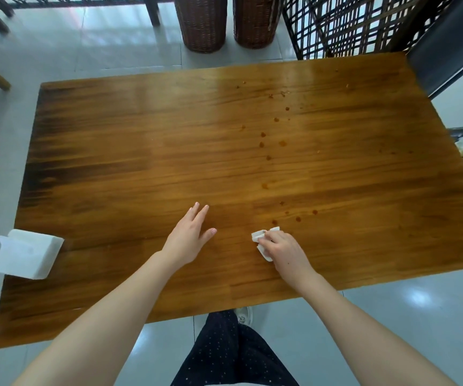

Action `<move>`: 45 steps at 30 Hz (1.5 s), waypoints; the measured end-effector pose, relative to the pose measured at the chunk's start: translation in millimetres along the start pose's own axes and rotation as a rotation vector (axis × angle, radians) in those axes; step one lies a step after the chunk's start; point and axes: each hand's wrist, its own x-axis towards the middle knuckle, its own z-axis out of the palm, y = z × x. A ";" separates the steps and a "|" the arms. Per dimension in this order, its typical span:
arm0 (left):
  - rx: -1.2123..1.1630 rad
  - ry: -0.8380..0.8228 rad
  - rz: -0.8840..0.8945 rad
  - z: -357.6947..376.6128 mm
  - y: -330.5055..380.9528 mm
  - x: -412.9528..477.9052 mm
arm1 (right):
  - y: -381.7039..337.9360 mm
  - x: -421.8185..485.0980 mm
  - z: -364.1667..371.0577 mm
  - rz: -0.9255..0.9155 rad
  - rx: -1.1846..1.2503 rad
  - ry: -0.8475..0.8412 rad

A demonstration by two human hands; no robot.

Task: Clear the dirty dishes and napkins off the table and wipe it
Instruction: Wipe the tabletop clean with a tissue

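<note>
Nearest, the right hand (283,249) gripped a folded napkin (260,235) on the counter (113,162); brown drips (262,134), perhaps sauce, trailed from just beyond it toward the far edge. To its left, the left hand (190,235) lay flat, fingers straight.

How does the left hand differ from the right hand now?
The left hand is flat with straight fingers and holds nothing; the right hand is curled around a folded white napkin. The right hand is nearer the brown spots than the left hand. Both are over the wooden table.
</note>
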 end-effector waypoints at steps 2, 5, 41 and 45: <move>-0.002 0.000 0.007 -2.3 -2.6 3.1 | 3.6 0.4 0.6 -0.003 0.002 -0.052; -0.006 -0.014 0.016 -6.3 -5.7 8.0 | 6.3 0.6 -0.1 0.009 0.038 -0.070; 0.295 -0.253 -0.008 -13.3 -8.8 37.9 | -23.1 21.4 16.9 0.553 0.328 0.103; 0.293 -0.249 -0.022 -13.6 -6.6 37.8 | -41.8 30.8 26.9 0.255 0.282 -0.022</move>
